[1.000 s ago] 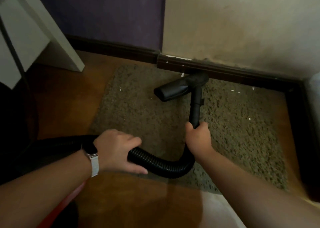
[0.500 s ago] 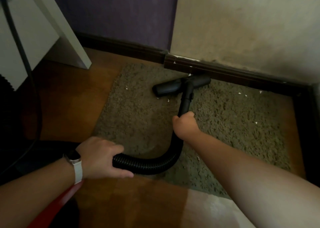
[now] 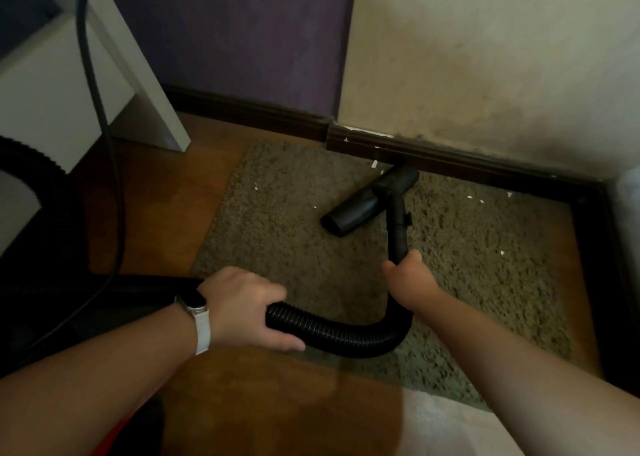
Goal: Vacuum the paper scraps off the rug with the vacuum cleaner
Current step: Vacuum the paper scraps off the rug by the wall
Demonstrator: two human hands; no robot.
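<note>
A shaggy olive rug [image 3: 467, 265] lies on the wooden floor against the baseboard. The black floor nozzle [image 3: 367, 204] rests on the rug's far part, angled, one end near the baseboard. My right hand [image 3: 408, 277] grips the black wand [image 3: 397, 230] just behind the nozzle. My left hand [image 3: 247, 308], with a watch at the wrist, holds the ribbed black hose [image 3: 332, 331], which curves between both hands. Small white paper scraps [image 3: 471, 197] dot the rug along the far edge, at the left [image 3: 256, 188] and at the right [image 3: 501, 253].
A white furniture leg [image 3: 145, 74] stands at the back left with a black cable [image 3: 100, 109] hanging before it. A dark baseboard [image 3: 467, 162] runs along the wall. More hose [image 3: 38, 168] loops at the left edge. A pale cloth [image 3: 450, 428] lies at the bottom.
The nozzle has swung from lying along the baseboard to an angle, its left end pulled back toward me. The view has shifted so both hands sit more to the right.
</note>
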